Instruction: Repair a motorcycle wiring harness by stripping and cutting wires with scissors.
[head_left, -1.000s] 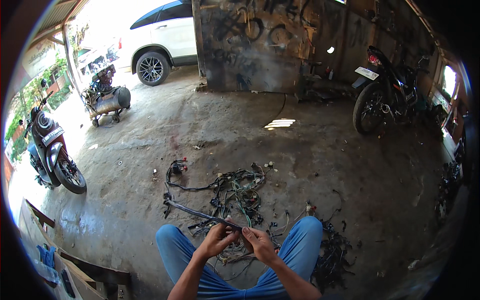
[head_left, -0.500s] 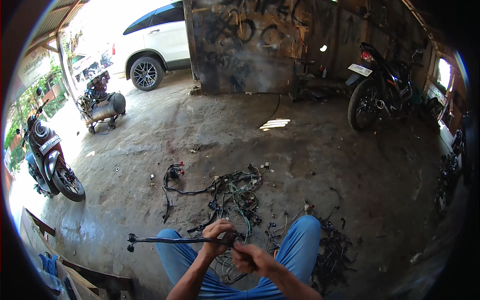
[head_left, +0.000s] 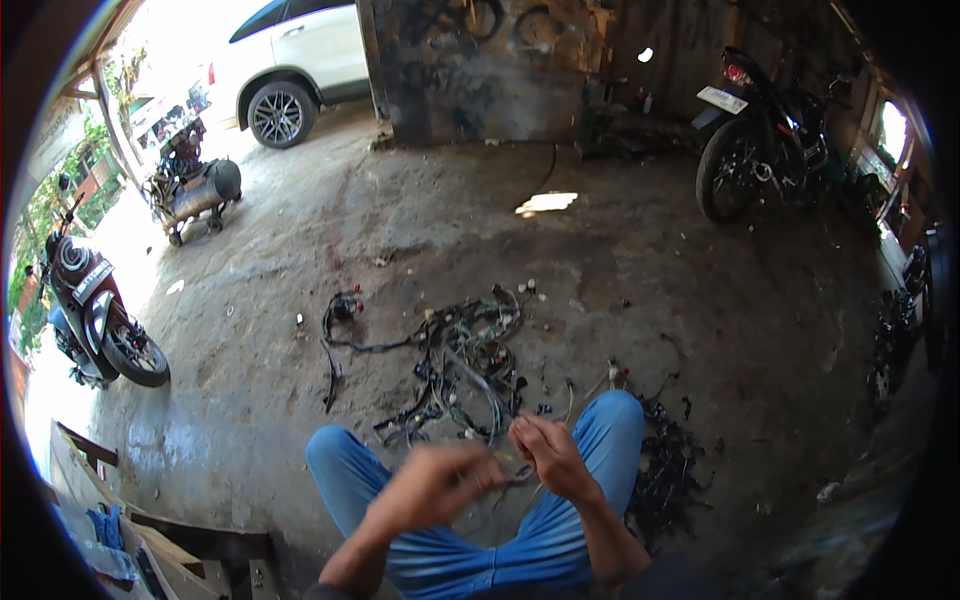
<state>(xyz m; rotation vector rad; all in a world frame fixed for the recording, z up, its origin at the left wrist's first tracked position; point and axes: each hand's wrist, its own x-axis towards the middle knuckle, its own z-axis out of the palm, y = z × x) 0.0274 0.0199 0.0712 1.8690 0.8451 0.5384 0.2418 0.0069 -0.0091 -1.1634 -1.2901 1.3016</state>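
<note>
My right hand (head_left: 550, 455) is closed in a fist in front of my right knee, and whatever is in its fingers is hidden. My left hand (head_left: 440, 487) is beside it, between my knees, its fingers smeared by motion. A short pale strip of cable (head_left: 521, 475) shows between the two hands. Just beyond them a tangled wiring harness (head_left: 465, 340) lies on the floor, with black taped branches, green wires and white connectors. A blurred grey length crosses the middle of the harness toward my right hand; I cannot tell whether it is held.
A heap of black wiring scraps (head_left: 665, 475) lies beside my right knee. Wooden planks (head_left: 200, 540) stand at the lower left. Farther off are a scooter (head_left: 100, 310), an air compressor (head_left: 205, 190), a white car (head_left: 300, 60) and a motorcycle (head_left: 765, 140).
The black taped branch that stuck out left from my left hand no longer shows there. My right hand has risen and moved slightly right; the left is in fast motion. The view has tilted down.
</note>
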